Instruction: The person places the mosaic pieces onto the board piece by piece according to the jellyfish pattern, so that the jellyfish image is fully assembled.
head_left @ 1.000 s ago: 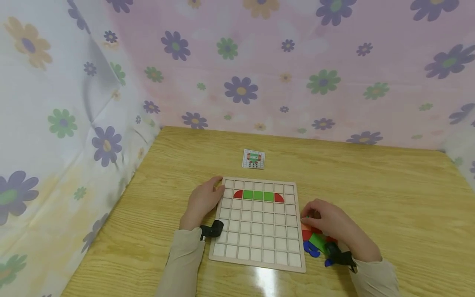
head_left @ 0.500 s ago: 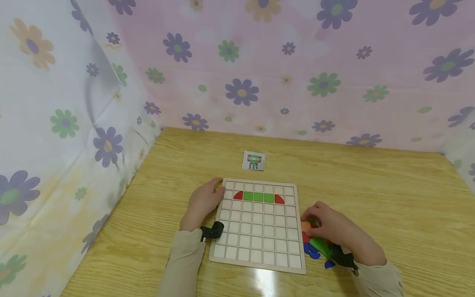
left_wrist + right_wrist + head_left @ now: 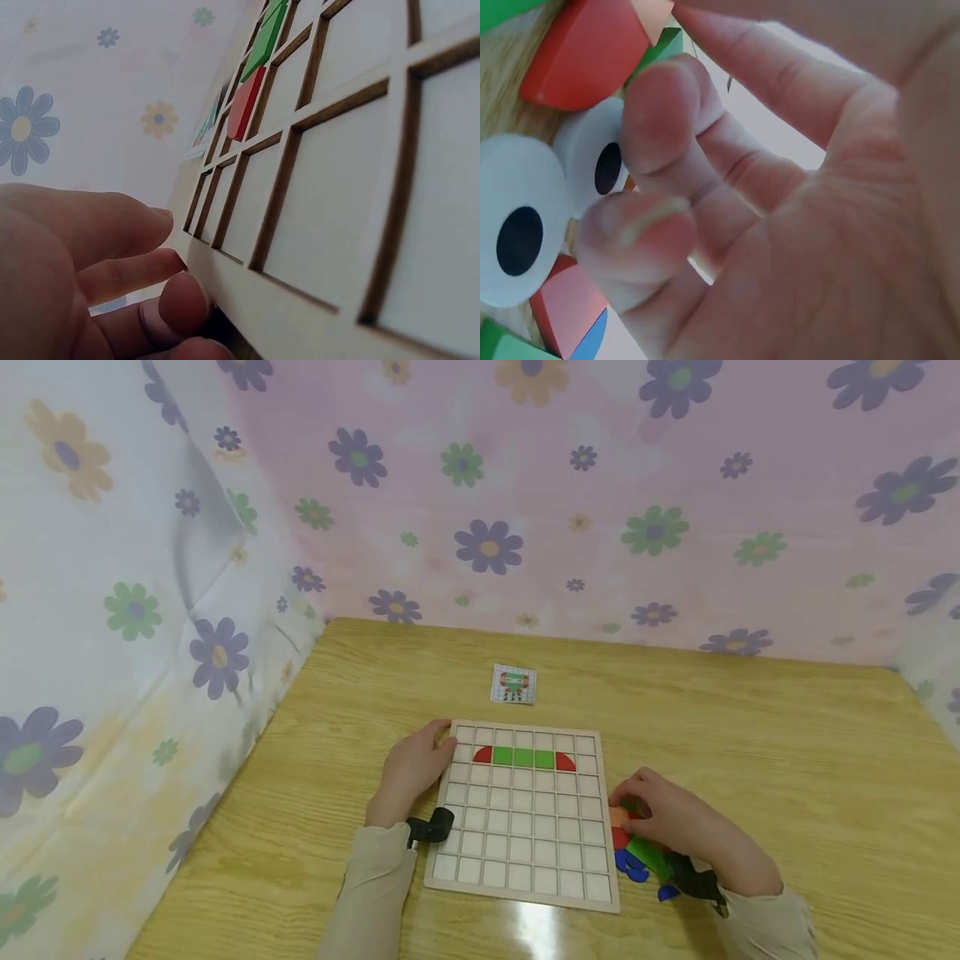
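Observation:
A wooden grid board (image 3: 522, 847) lies flat, one row bearing three green squares (image 3: 523, 757) between two red quarter-round pieces (image 3: 566, 762). My left hand (image 3: 409, 774) holds the board's upper left edge, fingertips bent against the side in the left wrist view. To the board's right, my right hand (image 3: 672, 816) is over a heap of loose pieces. Its thumb and index finger pinch an orange piece (image 3: 618, 817), whose corner shows at the fingertips in the right wrist view. Round white pieces with black dots (image 3: 510, 221) and a red piece (image 3: 592, 52) lie below the other fingers.
A small picture card (image 3: 513, 683) with a gridded figure lies beyond the board. Blue pieces (image 3: 636, 870) and a green piece (image 3: 651, 857) lie by the right wrist. Floral cloth (image 3: 555, 577) hangs behind the wooden table (image 3: 810, 760) and at its left.
The right hand has shifted slightly over the heap, its thumb moving onto the near side of the orange piece. The left hand has stayed at the board's edge.

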`<action>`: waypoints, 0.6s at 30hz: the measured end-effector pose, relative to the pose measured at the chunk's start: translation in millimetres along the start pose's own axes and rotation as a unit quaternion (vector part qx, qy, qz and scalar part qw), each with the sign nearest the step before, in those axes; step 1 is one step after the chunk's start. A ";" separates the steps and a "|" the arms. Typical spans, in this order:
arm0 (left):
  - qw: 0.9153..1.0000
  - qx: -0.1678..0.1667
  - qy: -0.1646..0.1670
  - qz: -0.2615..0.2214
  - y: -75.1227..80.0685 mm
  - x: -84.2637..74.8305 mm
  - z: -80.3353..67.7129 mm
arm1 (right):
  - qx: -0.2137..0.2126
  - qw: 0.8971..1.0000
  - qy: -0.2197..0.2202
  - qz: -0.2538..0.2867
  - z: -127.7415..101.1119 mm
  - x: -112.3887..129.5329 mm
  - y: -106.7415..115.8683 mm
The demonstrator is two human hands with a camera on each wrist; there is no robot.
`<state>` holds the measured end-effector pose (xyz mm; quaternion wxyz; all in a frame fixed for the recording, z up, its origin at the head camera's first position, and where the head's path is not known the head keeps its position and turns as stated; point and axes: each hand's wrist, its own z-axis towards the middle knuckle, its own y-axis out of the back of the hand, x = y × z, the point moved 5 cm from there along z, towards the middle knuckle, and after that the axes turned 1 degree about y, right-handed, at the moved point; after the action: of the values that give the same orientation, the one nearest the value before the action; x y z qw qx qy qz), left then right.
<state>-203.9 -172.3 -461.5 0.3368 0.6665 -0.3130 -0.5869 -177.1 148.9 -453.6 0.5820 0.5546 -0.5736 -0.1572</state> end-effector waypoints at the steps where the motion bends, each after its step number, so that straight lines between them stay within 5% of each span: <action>1: 1.000 0.001 0.000 0.000 -0.1 -0.2 0.2 | 0.000 1.000 0.000 -0.002 0.1 -0.2 0.0; 18: 1.000 -0.003 -0.001 0.002 2.2 -0.9 -1.8 | 0.009 0.999 0.002 0.052 5.8 3.7 -1.3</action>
<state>-202.2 -172.7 -459.0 0.3391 0.6646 -0.3128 -0.5878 -180.3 142.7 -454.5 0.5852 0.5296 -0.6021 -0.1207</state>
